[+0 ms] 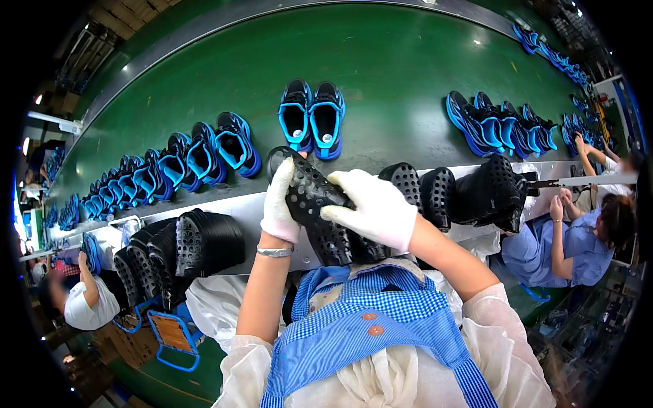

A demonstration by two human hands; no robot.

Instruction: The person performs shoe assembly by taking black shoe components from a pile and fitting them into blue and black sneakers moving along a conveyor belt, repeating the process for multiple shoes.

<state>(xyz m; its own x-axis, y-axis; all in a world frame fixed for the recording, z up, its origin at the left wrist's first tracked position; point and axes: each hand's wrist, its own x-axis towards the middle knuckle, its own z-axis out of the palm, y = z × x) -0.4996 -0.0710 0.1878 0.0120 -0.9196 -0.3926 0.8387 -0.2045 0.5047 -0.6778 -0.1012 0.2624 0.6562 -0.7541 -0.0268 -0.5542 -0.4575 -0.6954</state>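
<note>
A black plastic shoe last [309,187], dotted with round holes, is held up in front of my apron. My left hand [277,204], in a white glove, grips its left side near the toe. From the other side my right hand [374,207], also gloved, presses thumb and fingers on the last. More black lasts [330,243] stand just below it, partly hidden by my right hand and the held one. Beyond my hands, a pair of black and blue sneakers [327,122] sits on the green table, toes pointing away.
A long row of sneakers [175,163] lines the table's left side; another group [484,126] is at the right. Perforated lasts stand along the near edge, left [207,245] and right [435,197]. Co-workers sit at right [578,251] and left [92,302]. A chair [171,336] is behind, left.
</note>
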